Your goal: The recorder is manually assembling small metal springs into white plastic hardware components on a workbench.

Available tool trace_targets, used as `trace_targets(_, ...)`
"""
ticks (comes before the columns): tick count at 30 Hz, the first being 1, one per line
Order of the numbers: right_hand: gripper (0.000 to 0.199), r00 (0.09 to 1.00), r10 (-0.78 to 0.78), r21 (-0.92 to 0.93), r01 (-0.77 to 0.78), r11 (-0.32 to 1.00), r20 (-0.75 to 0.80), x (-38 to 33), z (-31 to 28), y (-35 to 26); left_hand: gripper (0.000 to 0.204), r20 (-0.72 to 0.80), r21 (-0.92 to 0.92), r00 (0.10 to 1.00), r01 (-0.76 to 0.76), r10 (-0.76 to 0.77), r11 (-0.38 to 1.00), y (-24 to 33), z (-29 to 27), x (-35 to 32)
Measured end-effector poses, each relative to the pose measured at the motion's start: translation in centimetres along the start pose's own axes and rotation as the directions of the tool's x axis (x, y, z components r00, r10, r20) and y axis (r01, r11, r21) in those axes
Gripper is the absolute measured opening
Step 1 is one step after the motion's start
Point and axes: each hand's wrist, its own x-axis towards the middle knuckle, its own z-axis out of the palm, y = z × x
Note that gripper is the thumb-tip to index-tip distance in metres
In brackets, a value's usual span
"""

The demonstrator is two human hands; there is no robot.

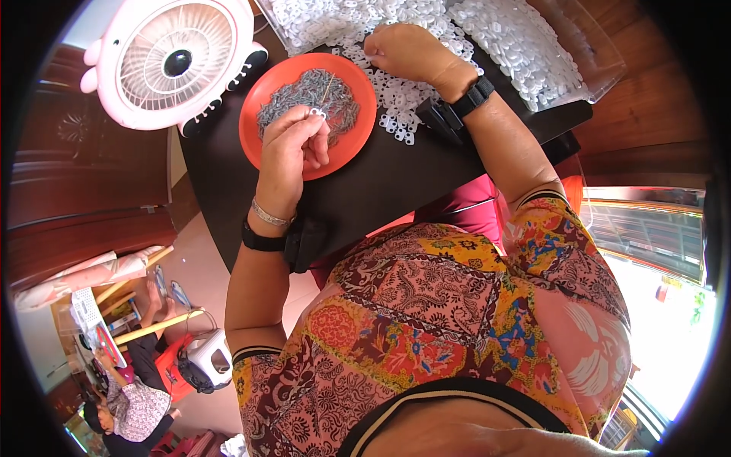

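Observation:
My left hand (291, 146) is closed in a pinch over the orange-red plate (365, 126). Its fingertips hold a small white plastic piece with holes (317, 113). A thin, straight, brass-coloured rod (328, 90) rises from the same spot; whether it joins the white piece is unclear. Under the hand, the plate holds a heap of small grey slender pieces (308, 90) that look like screws. My right hand (415, 55) is over the loose white plastic pieces (397, 93) on the black table, its fingers curled together. Anything between those fingertips is too small or hidden.
A clear tray (601, 65) at the back right and the back of the table hold many more white pieces. A pink-and-white fan (177, 62) stands at the left. Another person (137, 407) sits low at the far left, near a white stool (209, 358).

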Motion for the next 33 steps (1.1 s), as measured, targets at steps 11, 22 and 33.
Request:
trace_targets(11,0.028,0.984,0.14,0.868,-0.162,0.47,0.108,-0.2,-2.4,-1.4,0.023,-0.096,-0.121,0.993,-0.084,0.073,0.989,0.0,0.2,0.0)
trace_targets(22,0.022,0.986,-0.069,0.986,-0.146,0.075,0.151,-0.8,-2.5,-6.1,0.021,-0.151,-0.111,0.985,-0.102,0.085,0.989,-0.2,0.5,0.1)
trace_targets(33,0.021,0.982,-0.091,0.982,-0.152,0.113,0.163,-1.1,-2.6,-7.0,0.021,-0.164,-0.089,0.981,-0.119,0.104,0.989,-0.5,0.6,0.0)
